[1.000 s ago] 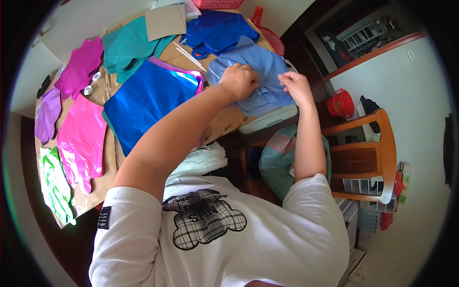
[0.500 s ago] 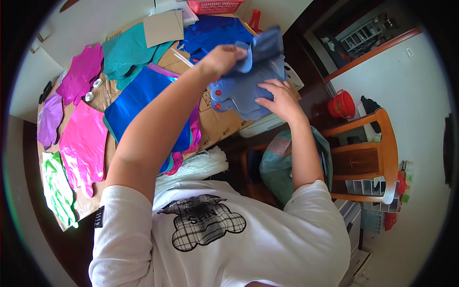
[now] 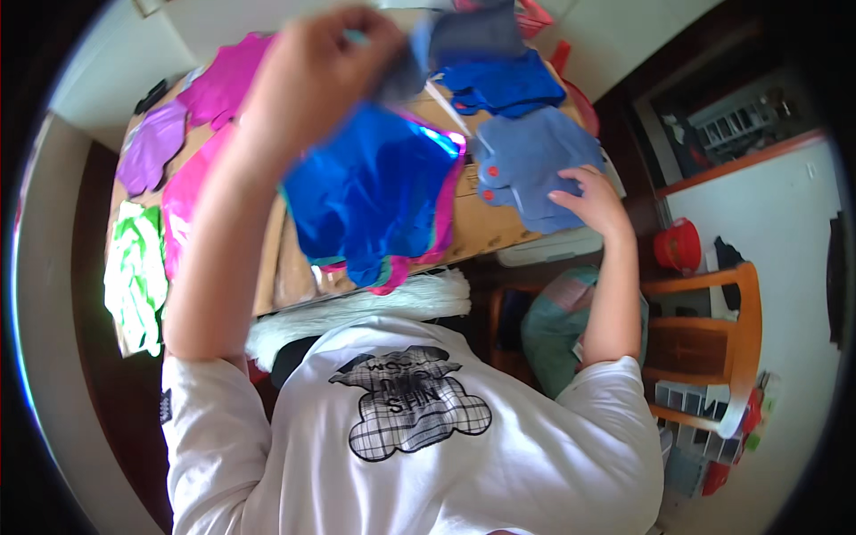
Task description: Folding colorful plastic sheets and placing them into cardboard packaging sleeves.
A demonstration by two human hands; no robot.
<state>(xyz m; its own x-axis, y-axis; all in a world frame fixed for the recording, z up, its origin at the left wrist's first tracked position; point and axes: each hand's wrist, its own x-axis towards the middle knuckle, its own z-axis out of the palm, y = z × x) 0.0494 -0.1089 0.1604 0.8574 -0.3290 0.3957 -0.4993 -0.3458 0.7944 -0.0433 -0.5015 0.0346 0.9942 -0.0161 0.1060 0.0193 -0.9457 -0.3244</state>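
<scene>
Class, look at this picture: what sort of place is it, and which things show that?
Probably a home sewing or craft corner: cut fabric pieces spread over a cardboard-covered table, a wooden chair beside it, the left hand lifting one blue piece.

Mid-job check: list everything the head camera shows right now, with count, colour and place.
Light blue fabric piece with red buttons: one, flat at the table's right end, under the right hand.
Grey-blue fabric piece: one, lifted above the table by the left hand.
Shiny royal-blue garment: one, table centre, over a magenta layer.
Dark blue cloth: one, far right of table.
Pink and purple garments: several, table's left part.
Green-and-white garment: one, left near edge.
Cardboard-covered table: one, brown.
Wooden chair: one, orange-brown, right.
Red bucket: one, right.
Left hand: raised, gripping.
Right hand: pressing flat.
</scene>
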